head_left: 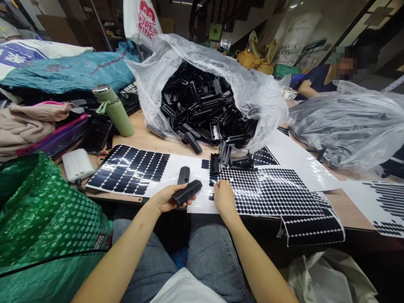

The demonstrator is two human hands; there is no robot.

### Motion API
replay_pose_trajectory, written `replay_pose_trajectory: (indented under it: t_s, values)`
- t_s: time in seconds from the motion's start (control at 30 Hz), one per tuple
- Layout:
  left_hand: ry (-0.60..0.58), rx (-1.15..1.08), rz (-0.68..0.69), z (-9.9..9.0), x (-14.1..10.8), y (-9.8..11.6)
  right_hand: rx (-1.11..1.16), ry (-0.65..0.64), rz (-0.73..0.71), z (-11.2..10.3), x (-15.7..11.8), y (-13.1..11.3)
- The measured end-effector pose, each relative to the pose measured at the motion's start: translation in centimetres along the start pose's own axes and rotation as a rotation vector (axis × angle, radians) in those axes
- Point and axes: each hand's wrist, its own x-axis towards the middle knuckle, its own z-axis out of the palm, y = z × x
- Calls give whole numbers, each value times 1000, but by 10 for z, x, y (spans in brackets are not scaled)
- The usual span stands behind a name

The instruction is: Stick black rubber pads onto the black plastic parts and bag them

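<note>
My left hand (164,198) is closed around a black plastic part (188,192), long and blocky, held tilted above the white backing sheet. A similar black piece (183,174) lies just behind it on the paper. My right hand (225,198) is closed in a pinch at the left edge of a sheet of round black stickers (268,189); whatever is between its fingertips is too small to make out. To the left lies a sheet of oblong black stickers (132,168). Several loose black parts (232,159) rest behind my right hand.
A clear plastic bag (265,101) full of black parts opens toward me. Around it are a green bottle (116,111), a white power bank (77,164), a green bag (47,219) and another plastic bag (350,126). A person (318,78) sits at the far right.
</note>
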Motion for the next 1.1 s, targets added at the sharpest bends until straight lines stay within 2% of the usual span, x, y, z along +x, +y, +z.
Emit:
replay_pose_trajectory:
  t_s: [0.07, 0.2, 0.27, 0.33, 0.5, 1.1]
  values:
    - [-48, -21, -33, -2, -1, 1, 198, -28, -53, -12, -8, -5]
    - [-162, 5, -55, 2, -6, 2, 625, -297, -170, -38, -26, -25]
    - [-175, 43, -38, 9, -9, 2, 689, -388, -230, -45, -34, -37]
    - [-159, 77, -20, 17, -11, 1, 694, -420, -250, -47, -39, -45]
    - [-125, 102, -20, 26, -12, -2, 674, -401, -216, -42, -46, -48]
    - [-177, 92, 0, 31, -10, -9, 668, -372, -179, -44, -53, -45]
